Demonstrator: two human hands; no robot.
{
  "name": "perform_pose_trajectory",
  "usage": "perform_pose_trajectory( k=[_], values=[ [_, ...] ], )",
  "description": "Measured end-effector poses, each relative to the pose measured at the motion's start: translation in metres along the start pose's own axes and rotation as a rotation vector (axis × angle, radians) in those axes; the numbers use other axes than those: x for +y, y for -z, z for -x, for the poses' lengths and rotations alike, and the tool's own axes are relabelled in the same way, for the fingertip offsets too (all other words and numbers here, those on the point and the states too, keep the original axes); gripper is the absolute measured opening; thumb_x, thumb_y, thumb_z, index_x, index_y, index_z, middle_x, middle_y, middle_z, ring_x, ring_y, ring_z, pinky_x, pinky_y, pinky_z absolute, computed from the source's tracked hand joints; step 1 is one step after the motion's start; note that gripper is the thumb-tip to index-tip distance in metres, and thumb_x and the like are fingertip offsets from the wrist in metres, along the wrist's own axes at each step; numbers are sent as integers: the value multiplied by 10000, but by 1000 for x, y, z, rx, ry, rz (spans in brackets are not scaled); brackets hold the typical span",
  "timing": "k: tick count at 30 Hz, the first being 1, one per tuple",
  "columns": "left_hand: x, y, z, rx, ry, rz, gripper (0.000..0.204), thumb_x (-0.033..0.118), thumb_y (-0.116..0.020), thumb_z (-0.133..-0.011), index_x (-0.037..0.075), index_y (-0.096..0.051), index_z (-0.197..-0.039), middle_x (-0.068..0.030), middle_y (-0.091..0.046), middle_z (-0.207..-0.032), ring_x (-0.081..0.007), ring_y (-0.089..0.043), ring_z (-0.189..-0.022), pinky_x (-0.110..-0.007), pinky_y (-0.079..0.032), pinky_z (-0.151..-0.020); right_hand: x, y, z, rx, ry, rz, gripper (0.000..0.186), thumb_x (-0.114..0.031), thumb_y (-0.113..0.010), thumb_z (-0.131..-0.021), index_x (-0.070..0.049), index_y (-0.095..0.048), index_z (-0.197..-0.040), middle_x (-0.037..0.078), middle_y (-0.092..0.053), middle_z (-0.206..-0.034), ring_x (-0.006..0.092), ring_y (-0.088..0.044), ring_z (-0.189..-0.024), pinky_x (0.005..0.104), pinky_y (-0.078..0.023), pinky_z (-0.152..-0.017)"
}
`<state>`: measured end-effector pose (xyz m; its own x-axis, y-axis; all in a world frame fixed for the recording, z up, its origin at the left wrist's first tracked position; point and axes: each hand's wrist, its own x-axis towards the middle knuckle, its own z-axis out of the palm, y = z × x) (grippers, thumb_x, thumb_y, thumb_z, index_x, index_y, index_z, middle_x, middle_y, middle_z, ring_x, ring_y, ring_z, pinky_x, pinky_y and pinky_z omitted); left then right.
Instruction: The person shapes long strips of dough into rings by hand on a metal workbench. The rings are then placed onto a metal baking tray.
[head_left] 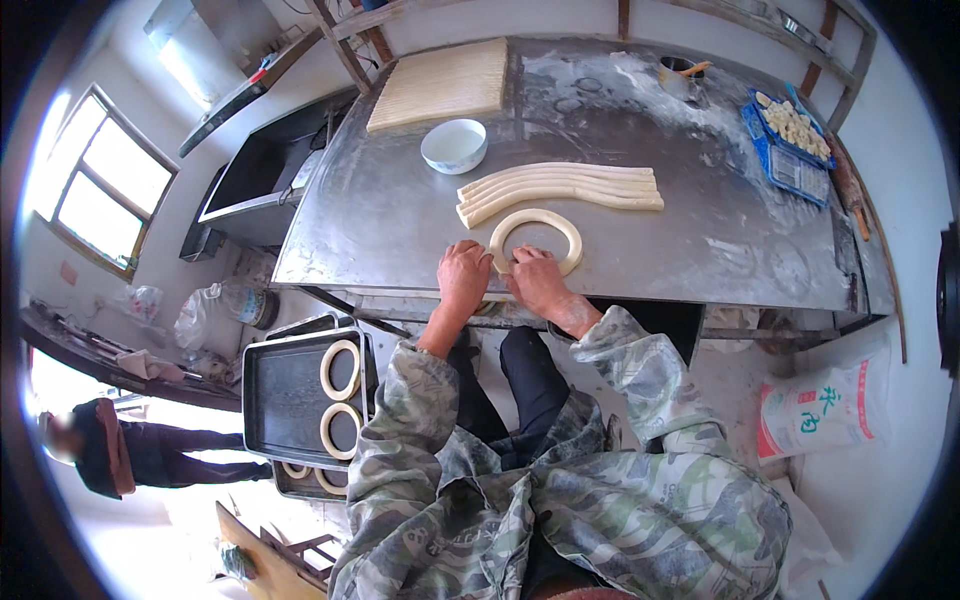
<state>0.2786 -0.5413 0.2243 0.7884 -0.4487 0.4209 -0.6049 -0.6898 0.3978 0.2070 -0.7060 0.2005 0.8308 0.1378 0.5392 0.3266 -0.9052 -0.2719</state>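
Note:
A ring of pale dough [573,240] lies on the metal table near its front edge. My left hand [465,275] and my right hand [537,280] meet at the ring's near left side, fingers curled down and closed onto the dough where its ends come together. Part of the ring is hidden under my fingers. Just beyond it lie several long dough strips [560,188], side by side. A white bowl [454,146] stands farther back on the left.
A scored dough sheet [440,85] covers the far left of the metal table [340,220]. At the right are a blue scale [798,170] with dough pieces, a rolling pin [850,190] and a metal cup [680,80]. Left of me, black trays [290,400] hold dough rings. Another person [150,450] stands farther left.

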Motion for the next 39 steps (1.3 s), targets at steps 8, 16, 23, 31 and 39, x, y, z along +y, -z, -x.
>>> perform_pose_trajectory(
  k=[8, 16, 23, 31, 39],
  values=[
    [15, -13, -21, -136, 356, -220, 359, 375, -675, -824, 70, -776, -982, -134, -674, -1146, -351, -594, -1116, -494, -489, -918, 68, 30, -35, 51, -365, 100, 251, -298, -695, -862, -49, -725, -862, 143, -683, -943, 354, -672, -924, 480, -562, -760],
    [20, -31, -20, 104, 524, -42, 304, 275, -695, -777, 18, -746, -933, -174, -705, -1066, -360, -671, -995, -455, -540, -888, 83, -7, -29, 141, -381, 129, 210, -231, -680, -843, -30, -729, -879, 120, -700, -826, 344, -687, -752, 458, -555, -683],
    [36, -15, 21, -68, 966, 1767, 202, 104, -556, -989, -25, -584, -1142, -161, -685, -973, -263, -697, -741, -391, -598, -625, 86, 32, -8, -193, -1053, -1453, 326, -115, -589, -971, 8, -607, -1272, 169, -729, -1043, 237, -725, -824, 313, -568, -603],
    [-70, 80, 132, 195, 900, 1741, 329, 104, -530, -1002, 0, -562, -1312, -137, -693, -1018, -208, -699, -752, -357, -595, -646, -84, -16, -52, -502, -887, -1577, 493, -48, -564, -980, 27, -417, -1445, 186, -661, -1236, 295, -710, -1025, 366, -626, -683],
    [-207, 174, 273, 568, 976, 1628, 335, 85, -533, -977, 36, -580, -1305, -123, -700, -1047, -184, -698, -801, -330, -595, -671, -252, -183, -102, -976, -765, -1578, 525, -64, -548, -993, 35, -377, -1480, 182, -627, -1282, 301, -708, -1024, 396, -624, -686]
  ],
)
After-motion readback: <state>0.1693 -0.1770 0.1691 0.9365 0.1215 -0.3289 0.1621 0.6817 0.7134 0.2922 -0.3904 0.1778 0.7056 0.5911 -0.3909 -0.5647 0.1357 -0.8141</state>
